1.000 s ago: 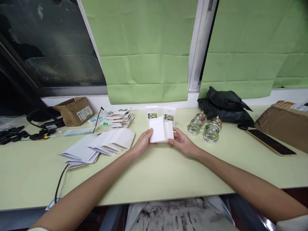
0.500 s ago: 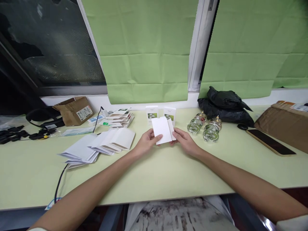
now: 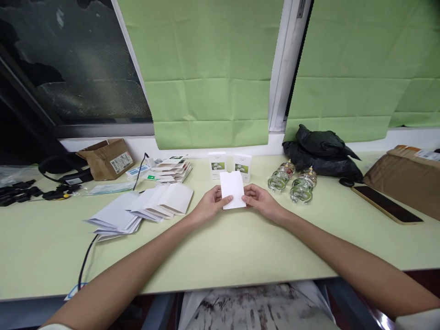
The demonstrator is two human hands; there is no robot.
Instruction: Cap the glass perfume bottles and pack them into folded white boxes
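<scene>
Between my hands is a small white paper box (image 3: 233, 187), blank on the face toward me, with a notch in its top edge. My left hand (image 3: 211, 203) grips its left side, thumb on the front. At the right side, my right hand (image 3: 263, 200) holds it the same way; the fingers behind are mostly hidden. Just beyond it stand two upright white boxes, the left box (image 3: 217, 158) and the right box (image 3: 242, 160), each with a green picture. To my left lie several flat white paper boxes (image 3: 115, 211), overlapping in a fanned pile.
Printed cards (image 3: 172, 169) are stacked at back left, near an open cardboard box (image 3: 107, 160) and a black cable (image 3: 85, 261). On the right are clear ornament-like stacks (image 3: 301, 188), a black plastic bag (image 3: 319, 153), a phone (image 3: 387, 203) and a brown parcel (image 3: 405, 176).
The paper box has come square to me, and its side part no longer shows at the right. My right hand has shifted slightly left along with it.
</scene>
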